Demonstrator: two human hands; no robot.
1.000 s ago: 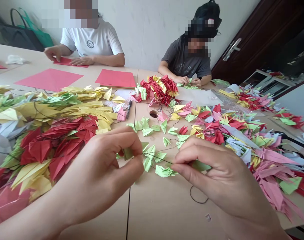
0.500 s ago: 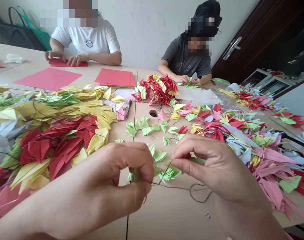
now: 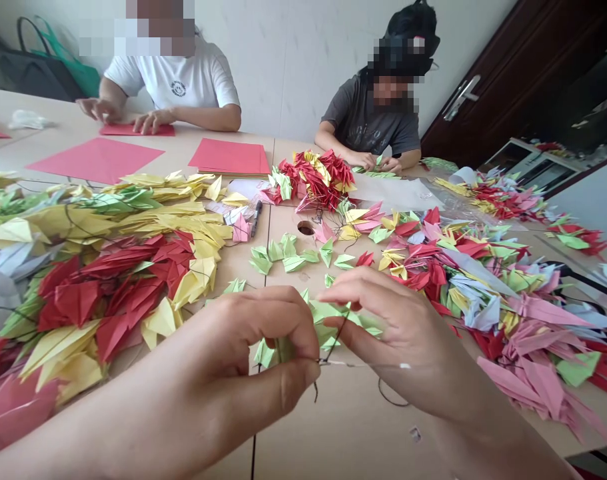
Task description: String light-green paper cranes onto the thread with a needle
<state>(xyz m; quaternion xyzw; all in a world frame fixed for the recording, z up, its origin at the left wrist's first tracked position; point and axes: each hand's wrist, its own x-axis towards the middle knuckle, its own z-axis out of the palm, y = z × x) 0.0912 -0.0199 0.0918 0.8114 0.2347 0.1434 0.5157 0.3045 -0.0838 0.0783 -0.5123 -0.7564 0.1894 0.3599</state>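
My left hand (image 3: pixel 268 353) is closed, thumb and forefinger pinching a green folded paper piece (image 3: pixel 284 349), mostly hidden by the fingers. Dark thread (image 3: pixel 328 350) comes out at its fingertips, with a short end hanging below. Just to the right, my right hand (image 3: pixel 383 327) has its thumb and forefinger spread apart. The thread rises across these fingers; whether it is hooked on one I cannot tell. A thin pale line stretches from the left fingertips past my right hand. More green folded pieces (image 3: pixel 293 263) lie on the table behind both hands.
Strings of colourful folded paper pile up at left (image 3: pixel 118 287) and right (image 3: pixel 483 280). A red and yellow bundle (image 3: pixel 323 180) sits beyond a table hole (image 3: pixel 306 228), with a pen (image 3: pixel 256 219) nearby. Two people work across the table near red paper sheets (image 3: pixel 230 155).
My right thumb and forefinger have parted from their pinch on the thread, and that hand has moved slightly left. My left hand has shifted a little right, still pinching.
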